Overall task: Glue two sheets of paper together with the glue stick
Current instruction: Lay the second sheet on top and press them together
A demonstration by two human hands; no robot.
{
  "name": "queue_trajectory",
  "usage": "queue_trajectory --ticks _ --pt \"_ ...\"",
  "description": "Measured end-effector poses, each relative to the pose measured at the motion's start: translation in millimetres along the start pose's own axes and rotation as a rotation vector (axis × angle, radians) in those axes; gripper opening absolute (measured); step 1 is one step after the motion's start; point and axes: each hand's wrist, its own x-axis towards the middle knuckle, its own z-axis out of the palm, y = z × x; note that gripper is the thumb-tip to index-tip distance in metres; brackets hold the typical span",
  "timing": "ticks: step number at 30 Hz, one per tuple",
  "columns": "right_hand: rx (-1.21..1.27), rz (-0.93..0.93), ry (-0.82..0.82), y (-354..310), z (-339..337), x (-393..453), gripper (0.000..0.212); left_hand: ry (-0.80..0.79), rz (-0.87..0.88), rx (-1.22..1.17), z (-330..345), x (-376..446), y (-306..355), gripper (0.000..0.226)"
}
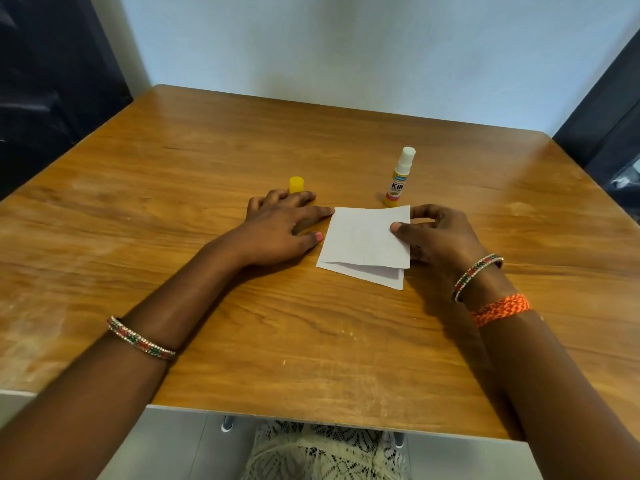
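Note:
Two white paper sheets lie stacked at the middle of the wooden table. The top sheet [363, 237] is skewed, so the near edge of the bottom sheet [384, 276] shows beneath it. My right hand [440, 237] pinches the top sheet's right edge, thumb on top. My left hand [280, 226] rests flat on the table, fingers spread, fingertips touching the sheets' left edge. The glue stick [398, 178] stands upright and uncapped just behind the sheets, white glue exposed. Its yellow cap [296, 185] stands behind my left hand.
The wooden table [207, 150] reaches to a white wall at the back. Dark curtains [52, 64] hang at the far left and far right. The table's near edge runs just above my lap.

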Motion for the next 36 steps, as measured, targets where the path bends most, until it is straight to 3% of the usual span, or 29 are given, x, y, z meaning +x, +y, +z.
queue_trajectory --ticks 27,36 --pt "-0.182 -0.086 0.111 18.8 -1.0 -1.0 0.035 -0.005 -0.018 -0.010 1.4 -0.1 0.4 0.046" --pt "-0.190 -0.098 0.125 21.0 0.1 1.2 0.031 0.014 0.003 -0.014 4.9 -1.5 -0.7 0.043"
